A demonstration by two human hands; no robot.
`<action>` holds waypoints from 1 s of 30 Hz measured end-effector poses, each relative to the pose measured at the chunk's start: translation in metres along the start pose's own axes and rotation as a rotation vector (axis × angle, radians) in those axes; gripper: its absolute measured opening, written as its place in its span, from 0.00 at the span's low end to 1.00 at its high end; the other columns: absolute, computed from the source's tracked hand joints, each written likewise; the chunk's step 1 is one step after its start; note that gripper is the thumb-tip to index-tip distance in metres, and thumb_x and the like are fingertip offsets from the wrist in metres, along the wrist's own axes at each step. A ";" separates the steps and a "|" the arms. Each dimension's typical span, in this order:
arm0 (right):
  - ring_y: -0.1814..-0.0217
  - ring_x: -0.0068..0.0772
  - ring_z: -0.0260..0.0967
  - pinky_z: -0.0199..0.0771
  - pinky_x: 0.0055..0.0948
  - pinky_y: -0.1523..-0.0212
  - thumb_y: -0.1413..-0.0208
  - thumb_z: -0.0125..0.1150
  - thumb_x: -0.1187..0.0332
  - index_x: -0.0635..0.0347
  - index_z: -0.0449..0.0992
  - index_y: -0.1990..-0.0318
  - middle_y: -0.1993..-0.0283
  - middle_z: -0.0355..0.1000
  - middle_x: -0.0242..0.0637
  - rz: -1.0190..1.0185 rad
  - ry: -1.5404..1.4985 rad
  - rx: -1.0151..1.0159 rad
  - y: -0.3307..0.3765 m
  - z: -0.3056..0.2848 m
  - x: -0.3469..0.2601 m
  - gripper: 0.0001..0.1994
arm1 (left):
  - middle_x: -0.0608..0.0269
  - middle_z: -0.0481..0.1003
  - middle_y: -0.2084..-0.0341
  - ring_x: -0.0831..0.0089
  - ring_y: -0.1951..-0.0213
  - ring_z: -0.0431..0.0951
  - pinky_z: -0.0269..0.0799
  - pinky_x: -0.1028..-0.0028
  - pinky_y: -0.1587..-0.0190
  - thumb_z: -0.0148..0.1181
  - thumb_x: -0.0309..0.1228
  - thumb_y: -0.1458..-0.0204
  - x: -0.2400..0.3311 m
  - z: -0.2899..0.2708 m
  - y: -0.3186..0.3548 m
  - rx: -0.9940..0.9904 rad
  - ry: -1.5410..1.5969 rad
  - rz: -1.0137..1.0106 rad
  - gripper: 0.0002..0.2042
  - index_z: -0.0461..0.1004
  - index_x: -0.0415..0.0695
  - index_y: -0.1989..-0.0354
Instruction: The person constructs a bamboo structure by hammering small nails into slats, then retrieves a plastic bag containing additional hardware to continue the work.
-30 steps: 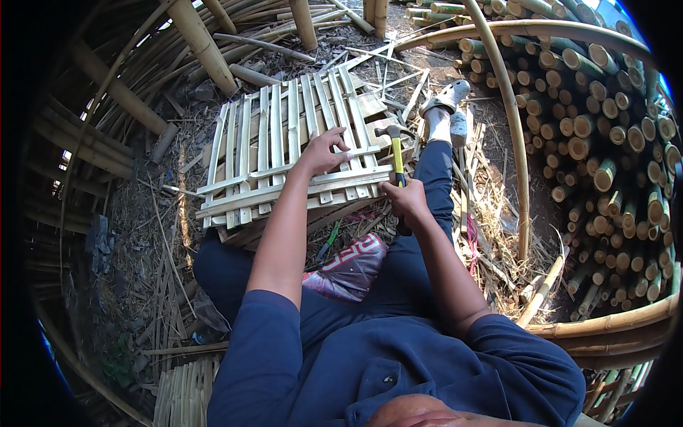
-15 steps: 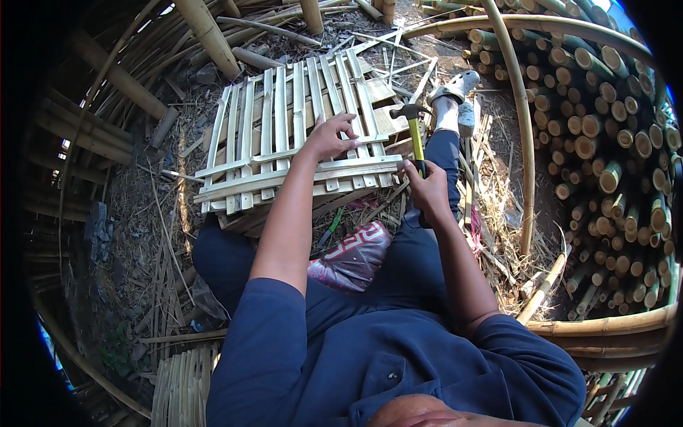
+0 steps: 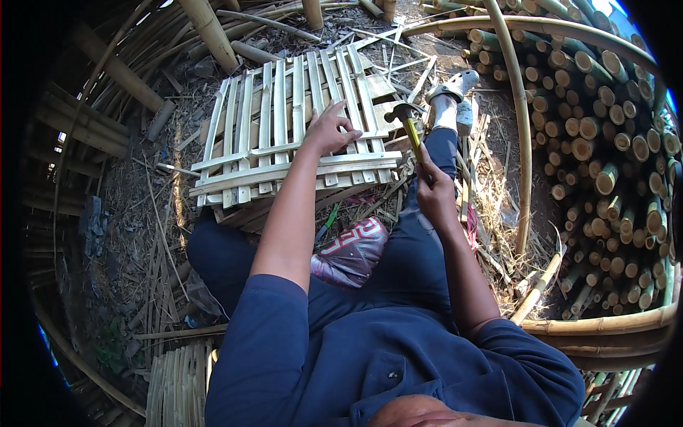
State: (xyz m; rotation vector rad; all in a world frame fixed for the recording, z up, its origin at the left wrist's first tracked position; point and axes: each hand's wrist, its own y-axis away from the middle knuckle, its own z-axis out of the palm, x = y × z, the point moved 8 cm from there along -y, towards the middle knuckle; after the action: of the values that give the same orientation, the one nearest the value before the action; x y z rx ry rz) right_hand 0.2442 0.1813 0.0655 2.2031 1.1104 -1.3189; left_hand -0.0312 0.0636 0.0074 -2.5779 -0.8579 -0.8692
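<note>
Fingers [image 3: 346, 130] of the left hand [image 3: 329, 132] lie spread and flat on the bamboo slat panel [image 3: 284, 135], pressing its slats near the cross strips at the panel's near edge. Fingers of the right hand [image 3: 432, 188] are curled tight around the yellow handle of a hammer [image 3: 408, 124] — its dark metal head is raised just off the panel's right edge, apart from the slats, with the handle slanting back toward the wrist.

The panel is a grid of pale split-bamboo strips, long ones running away from the person and a few nailed across them; it rests tilted over the person's lap and on the littered ground. Just past the panel's right corner, a grey shoe [image 3: 455, 89] sits at the end of the outstretched leg in dark blue trousers. Below the panel's near edge, between the two forearms, lies a red-and-white patterned cloth [image 3: 353, 250]. Well to the right of the panel, beyond a long curved bamboo pole [image 3: 523, 135], stands a stack of cut bamboo stems [image 3: 612, 156] showing their round ends. Left of the panel lie loose bamboo poles [image 3: 114, 71] and scraps on the dirt.
</note>
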 end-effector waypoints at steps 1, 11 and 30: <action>0.49 0.50 0.84 0.77 0.30 0.48 0.35 0.55 0.78 0.54 0.70 0.28 0.51 0.80 0.62 -0.064 -0.004 0.029 0.000 0.001 0.001 0.27 | 0.56 0.60 0.23 0.56 0.18 0.46 0.26 0.41 0.20 0.72 0.49 0.48 0.000 0.001 0.000 -0.008 0.005 -0.009 0.13 0.85 0.53 0.72; 0.70 0.22 0.67 0.72 0.29 0.62 0.31 0.56 0.74 0.47 0.69 0.27 0.68 0.72 0.59 -0.110 0.114 -0.025 0.008 0.021 0.014 0.26 | 0.56 0.60 0.23 0.55 0.19 0.47 0.25 0.41 0.21 0.73 0.48 0.49 -0.004 0.005 -0.001 -0.074 -0.006 -0.013 0.12 0.86 0.56 0.69; 0.69 0.53 0.79 0.75 0.48 0.65 0.41 0.53 0.81 0.47 0.60 0.21 0.71 0.77 0.49 -0.294 0.126 0.152 0.005 -0.003 -0.037 0.38 | 0.58 0.61 0.23 0.57 0.19 0.50 0.28 0.43 0.20 0.72 0.44 0.47 0.004 0.002 0.003 -0.055 -0.063 -0.029 0.10 0.83 0.53 0.69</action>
State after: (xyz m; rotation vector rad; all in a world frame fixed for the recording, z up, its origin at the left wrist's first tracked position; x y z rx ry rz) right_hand 0.2401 0.1633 0.0979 2.3266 1.4735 -1.4392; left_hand -0.0255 0.0637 0.0083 -2.6598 -0.9028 -0.8342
